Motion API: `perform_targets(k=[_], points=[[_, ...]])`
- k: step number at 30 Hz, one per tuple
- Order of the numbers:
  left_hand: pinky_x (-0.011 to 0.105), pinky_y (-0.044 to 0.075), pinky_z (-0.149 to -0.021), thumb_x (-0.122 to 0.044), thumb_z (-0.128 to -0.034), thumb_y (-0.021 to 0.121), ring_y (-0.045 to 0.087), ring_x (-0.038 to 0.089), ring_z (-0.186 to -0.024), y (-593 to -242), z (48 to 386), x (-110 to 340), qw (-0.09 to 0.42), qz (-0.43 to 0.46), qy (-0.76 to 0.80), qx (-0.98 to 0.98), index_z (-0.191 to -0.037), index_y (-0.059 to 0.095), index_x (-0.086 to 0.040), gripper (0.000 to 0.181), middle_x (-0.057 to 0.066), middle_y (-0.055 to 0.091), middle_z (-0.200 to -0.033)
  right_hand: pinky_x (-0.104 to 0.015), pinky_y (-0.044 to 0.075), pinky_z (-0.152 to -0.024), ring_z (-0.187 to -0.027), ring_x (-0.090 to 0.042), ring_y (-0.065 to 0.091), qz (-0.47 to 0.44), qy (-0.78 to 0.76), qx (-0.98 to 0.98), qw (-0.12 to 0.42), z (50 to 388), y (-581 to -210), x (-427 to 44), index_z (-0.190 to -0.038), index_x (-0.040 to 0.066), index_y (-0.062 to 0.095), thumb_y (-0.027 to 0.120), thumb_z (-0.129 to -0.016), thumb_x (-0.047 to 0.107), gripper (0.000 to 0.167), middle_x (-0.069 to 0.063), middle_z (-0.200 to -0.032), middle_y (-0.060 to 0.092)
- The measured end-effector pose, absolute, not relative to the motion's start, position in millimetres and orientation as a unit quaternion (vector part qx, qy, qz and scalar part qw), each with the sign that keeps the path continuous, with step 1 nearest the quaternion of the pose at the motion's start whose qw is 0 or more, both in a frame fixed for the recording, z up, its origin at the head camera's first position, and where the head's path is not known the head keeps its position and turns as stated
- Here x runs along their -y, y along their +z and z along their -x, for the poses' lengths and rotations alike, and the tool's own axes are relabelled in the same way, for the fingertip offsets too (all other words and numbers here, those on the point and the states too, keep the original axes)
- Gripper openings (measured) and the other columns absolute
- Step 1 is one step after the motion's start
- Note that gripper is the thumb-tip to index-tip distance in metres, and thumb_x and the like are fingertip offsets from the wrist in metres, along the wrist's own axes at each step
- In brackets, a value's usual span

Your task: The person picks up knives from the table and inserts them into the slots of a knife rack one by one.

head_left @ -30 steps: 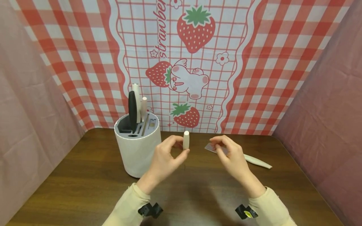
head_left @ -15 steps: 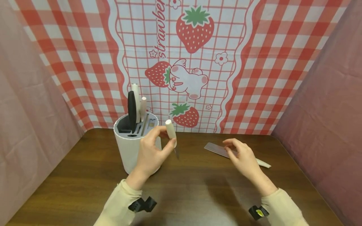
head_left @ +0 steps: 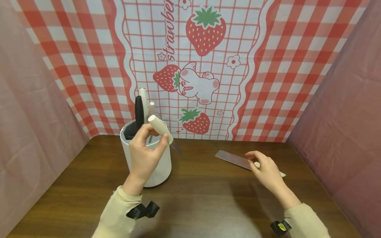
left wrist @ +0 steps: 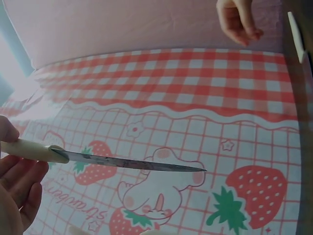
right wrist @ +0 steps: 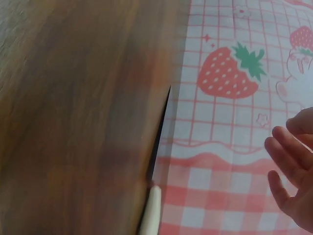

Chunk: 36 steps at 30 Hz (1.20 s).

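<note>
My left hand (head_left: 144, 162) pinches a small knife by its off-white handle (head_left: 160, 128), in front of the knife block (head_left: 159, 170). In the left wrist view its narrow pointed blade (left wrist: 127, 163) shows in full. The block is a white round holder with a grey slotted top, partly hidden by my hand. My right hand (head_left: 266, 172) hovers over a wide-bladed knife (head_left: 233, 159) lying on the table, its fingers loosely bent and holding nothing. That knife's pale handle (right wrist: 151, 210) is apart from my fingers in the right wrist view.
Upright in the block are a black handle (head_left: 139, 110), a tall white handle (head_left: 143, 96) and a pinkish handle (head_left: 152, 107). A strawberry-print cloth (head_left: 202, 76) hangs behind the brown wooden table (head_left: 205, 205). Pink curtains (head_left: 336, 109) flank both sides.
My left hand has moved left to the block, and the small knife has tilted, its handle end leaning left. My right hand has moved right along the wide knife, uncovering more of its blade.
</note>
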<state>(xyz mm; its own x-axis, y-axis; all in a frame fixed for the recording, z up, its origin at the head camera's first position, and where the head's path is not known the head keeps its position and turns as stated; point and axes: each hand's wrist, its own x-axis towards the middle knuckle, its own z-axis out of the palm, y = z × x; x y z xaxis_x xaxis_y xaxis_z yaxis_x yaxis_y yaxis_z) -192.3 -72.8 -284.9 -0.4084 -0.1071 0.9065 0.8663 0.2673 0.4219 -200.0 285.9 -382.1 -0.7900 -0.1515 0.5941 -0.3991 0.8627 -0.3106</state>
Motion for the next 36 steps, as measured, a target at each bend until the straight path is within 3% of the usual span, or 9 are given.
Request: perform_targets(k=[6,12,21,32,36], points=[[0.022,0.044,-0.068,0.001,-0.0756,0.066,0.055,0.006,-0.072,-277.6,190.3,79.5,0.479,0.277,-0.537,0.637,-0.091,0.060,0.004,0.017,0.011,0.061,-0.079,-0.038,0.045,-0.064,-0.081,-0.020,0.059,-0.115,0.214,0.940,0.241,197.6,-390.8,-305.4,-0.102,0.006,0.061,0.062,-0.082,0.007,0.020,-0.003,-0.088,0.063],[0.023,0.046,-0.069,0.004,-0.0757,0.066,0.056,0.007,-0.075,-274.4,189.8,83.4,0.486,0.264,-0.554,0.622,-0.093,0.060,0.007,0.019,0.011,0.062,-0.082,-0.041,0.045,-0.065,-0.086,-0.027,0.060,-0.086,0.209,0.947,0.228,200.1,-401.7,-324.8,-0.102,0.005,0.061,0.060,-0.084,0.009,0.019,-0.007,-0.091,0.063],[0.024,0.046,-0.071,0.004,-0.0758,0.065,0.057,0.009,-0.076,-270.3,190.1,90.7,0.505,0.249,-0.570,0.598,-0.094,0.059,0.010,0.020,-0.003,0.061,-0.086,-0.043,0.045,-0.064,-0.084,-0.028,0.060,-0.071,0.186,0.954,0.222,202.7,-411.7,-341.4,-0.102,0.004,0.061,0.060,-0.083,0.011,0.019,-0.009,-0.091,0.063],[0.022,0.045,-0.074,0.002,-0.0735,0.066,0.057,0.009,-0.079,-268.2,191.3,99.2,0.543,0.219,-0.567,0.579,-0.093,0.060,0.011,0.022,-0.004,0.062,-0.089,-0.050,0.045,-0.070,-0.090,-0.036,0.059,-0.036,0.191,0.966,0.170,205.8,-431.0,-369.6,-0.106,0.003,0.059,0.057,-0.085,0.014,0.023,-0.017,-0.098,0.061],[0.023,0.044,-0.074,0.002,-0.0727,0.067,0.056,0.008,-0.079,-267.4,192.0,101.3,0.551,0.208,-0.570,0.574,-0.090,0.060,0.012,0.022,-0.007,0.061,-0.089,-0.053,0.043,-0.071,-0.091,-0.039,0.057,-0.035,0.177,0.967,0.182,205.6,-435.2,-376.7,-0.106,0.001,0.059,0.059,-0.083,0.012,0.025,-0.020,-0.099,0.060]])
